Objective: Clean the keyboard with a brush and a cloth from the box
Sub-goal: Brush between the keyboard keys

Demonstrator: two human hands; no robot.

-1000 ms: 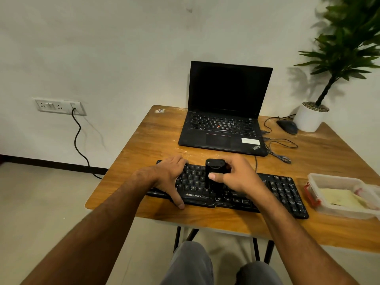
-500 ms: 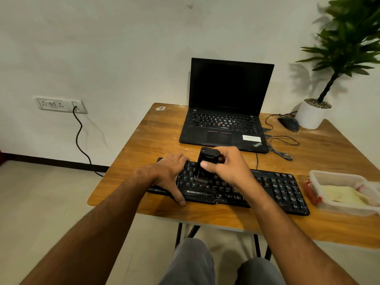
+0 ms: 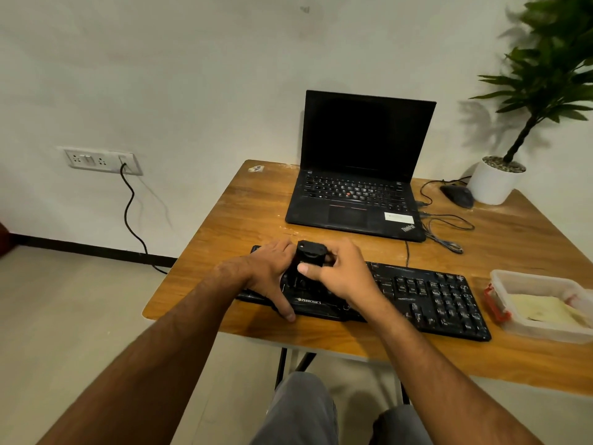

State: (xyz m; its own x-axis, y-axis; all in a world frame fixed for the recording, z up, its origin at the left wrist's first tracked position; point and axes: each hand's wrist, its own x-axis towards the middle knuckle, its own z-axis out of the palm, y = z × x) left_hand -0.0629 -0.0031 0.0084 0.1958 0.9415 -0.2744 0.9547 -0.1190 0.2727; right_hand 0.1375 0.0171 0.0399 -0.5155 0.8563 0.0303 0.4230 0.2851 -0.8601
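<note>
Right hand [image 3: 340,274], fingers curled round the black brush [image 3: 305,261], holds it upright at centre frame on the left part of the keyboard [image 3: 426,295], whose long axis runs left-right. Left hand [image 3: 272,274] lies flat, steadying that end. The unbrushed keys likely lie rightward.

I sit at a wooden table [image 3: 244,213] before a pale wall [image 3: 192,75]. At ten o'clock, a socket panel [image 3: 96,159] with a dangling black cable [image 3: 130,207]; below, beige floor [image 3: 64,316].
</note>
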